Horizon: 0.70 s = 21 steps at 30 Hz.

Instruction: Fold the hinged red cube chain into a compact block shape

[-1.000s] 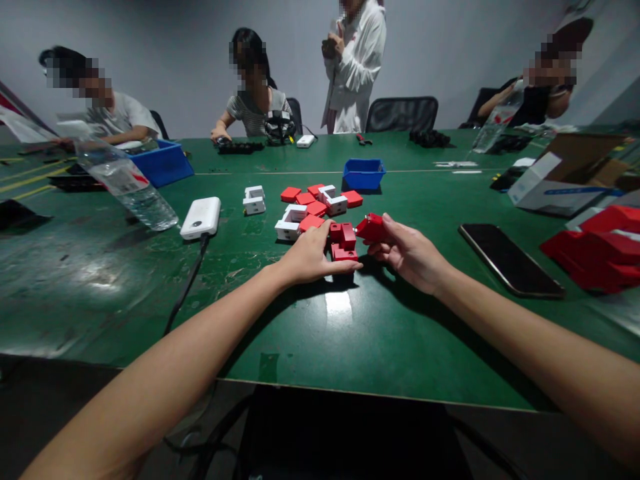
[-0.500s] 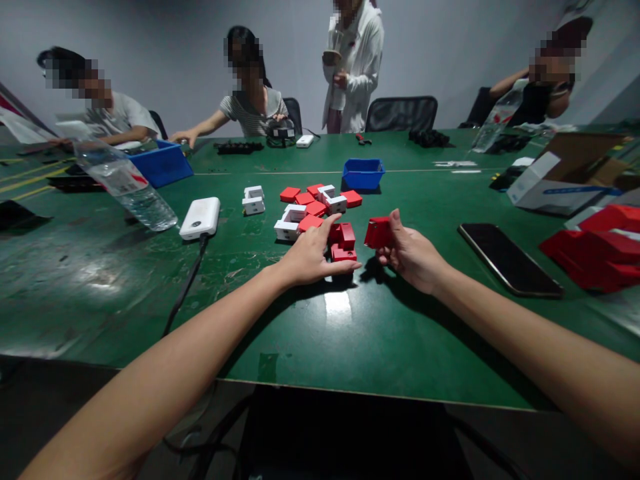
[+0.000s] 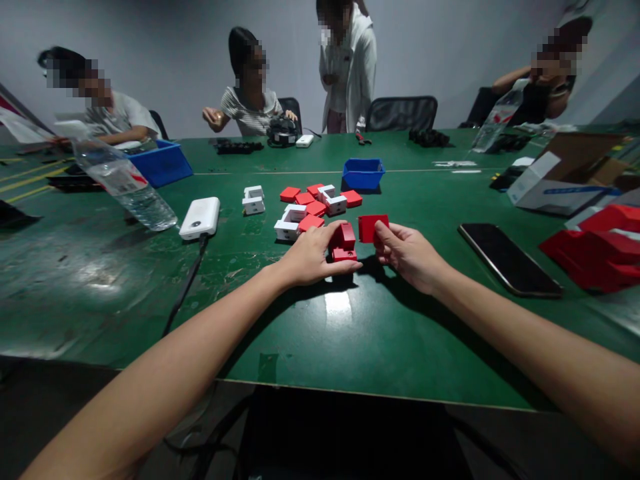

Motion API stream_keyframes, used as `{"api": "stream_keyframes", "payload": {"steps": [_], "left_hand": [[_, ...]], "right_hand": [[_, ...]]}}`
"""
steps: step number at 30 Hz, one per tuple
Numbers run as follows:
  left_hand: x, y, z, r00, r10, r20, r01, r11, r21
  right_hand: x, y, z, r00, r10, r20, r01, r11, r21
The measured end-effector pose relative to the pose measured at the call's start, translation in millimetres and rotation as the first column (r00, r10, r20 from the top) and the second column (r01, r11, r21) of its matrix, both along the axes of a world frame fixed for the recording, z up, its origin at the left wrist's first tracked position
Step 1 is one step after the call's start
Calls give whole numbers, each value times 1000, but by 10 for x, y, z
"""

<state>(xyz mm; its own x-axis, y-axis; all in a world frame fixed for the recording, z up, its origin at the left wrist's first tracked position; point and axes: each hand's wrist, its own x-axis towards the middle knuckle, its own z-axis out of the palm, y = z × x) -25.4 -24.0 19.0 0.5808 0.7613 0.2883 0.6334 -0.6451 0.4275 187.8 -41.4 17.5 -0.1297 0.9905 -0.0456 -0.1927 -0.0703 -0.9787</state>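
Observation:
My left hand rests on the table with its thumb in front of a red notched block and its fingers behind, gripping it. Just to the right, my right hand pinches a flat red square plate between thumb and fingers. The plate is held up on edge, its broad face towards me, with a small gap between it and the block. Beyond my left hand lie several red flat pieces and white U-shaped blocks. Another white U-shaped block stands apart to the left.
A white power bank with a black cable and a tilted water bottle are on the left. A small blue bin stands behind the pieces. A phone and red bags lie right. Several people are across the table.
My right hand has turned the red plate to face me and brought it slightly left. My left index finger has come down onto the notched block. Across the table, a seated person has drawn back an arm.

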Motion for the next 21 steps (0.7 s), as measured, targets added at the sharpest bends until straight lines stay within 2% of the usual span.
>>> {"api": "stream_keyframes", "payload": {"steps": [21], "left_hand": [[5, 8, -2, 1000, -9, -9, 9, 1000, 13]], "right_hand": [[18, 12, 4, 998, -32, -58, 31, 999, -18]]}}
